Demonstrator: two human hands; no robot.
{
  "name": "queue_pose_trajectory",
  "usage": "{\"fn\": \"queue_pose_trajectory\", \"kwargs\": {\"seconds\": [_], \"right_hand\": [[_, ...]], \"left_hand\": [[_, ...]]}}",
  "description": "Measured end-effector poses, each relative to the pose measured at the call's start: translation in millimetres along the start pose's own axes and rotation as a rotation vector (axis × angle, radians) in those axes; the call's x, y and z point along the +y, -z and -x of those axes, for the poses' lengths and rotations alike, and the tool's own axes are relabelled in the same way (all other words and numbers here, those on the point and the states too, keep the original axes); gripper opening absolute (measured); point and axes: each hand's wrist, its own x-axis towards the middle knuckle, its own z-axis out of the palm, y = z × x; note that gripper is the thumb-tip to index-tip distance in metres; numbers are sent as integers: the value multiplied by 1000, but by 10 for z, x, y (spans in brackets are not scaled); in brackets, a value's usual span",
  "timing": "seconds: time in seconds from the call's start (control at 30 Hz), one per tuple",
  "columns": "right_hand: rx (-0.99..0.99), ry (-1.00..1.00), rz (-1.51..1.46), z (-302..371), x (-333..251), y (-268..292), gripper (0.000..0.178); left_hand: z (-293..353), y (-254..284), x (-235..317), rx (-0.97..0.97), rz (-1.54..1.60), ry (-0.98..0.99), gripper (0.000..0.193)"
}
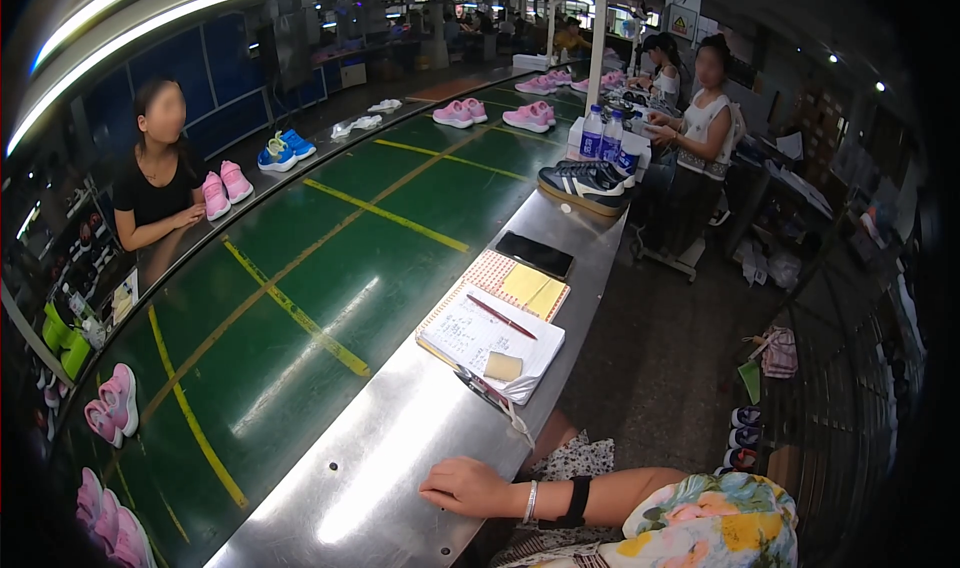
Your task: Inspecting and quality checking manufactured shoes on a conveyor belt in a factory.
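Observation:
My right hand (465, 486) rests on the shiny metal ledge (345, 453), its fingers curled in loosely and nothing visible in them. A silver bangle (530, 502) and a dark band (577, 501) circle that forearm, below a floral sleeve. Beyond the hand lies an open notebook (455, 340) with handwriting, a dark red pen (502, 317) across it. A small tan block (503, 367) sits on the page. Partly under the notebook's near edge is a slim dark tool (487, 390) with a pale strap. My left hand is out of the picture.
A green conveyor belt (330, 268) with yellow lines carries pairs of pink sneakers (118, 403). Farther along the ledge are a black phone (536, 255), a dark sneaker (585, 186) and bottles (592, 133). Co-workers stand or sit across the belt and at the far right.

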Motion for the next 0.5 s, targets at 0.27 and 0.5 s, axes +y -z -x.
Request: {"fn": "queue_pose_trajectory", "kwargs": {"seconds": [0.27, 0.5], "right_hand": [[-6, -5, 0, 8, -7, 12, 16], [-1, -2, 15, 15, 17, -10, 17]], "left_hand": [[17, 16, 70, 3, -35, 4, 6], [-4, 12, 86, -6, -2, -15, 9]]}}
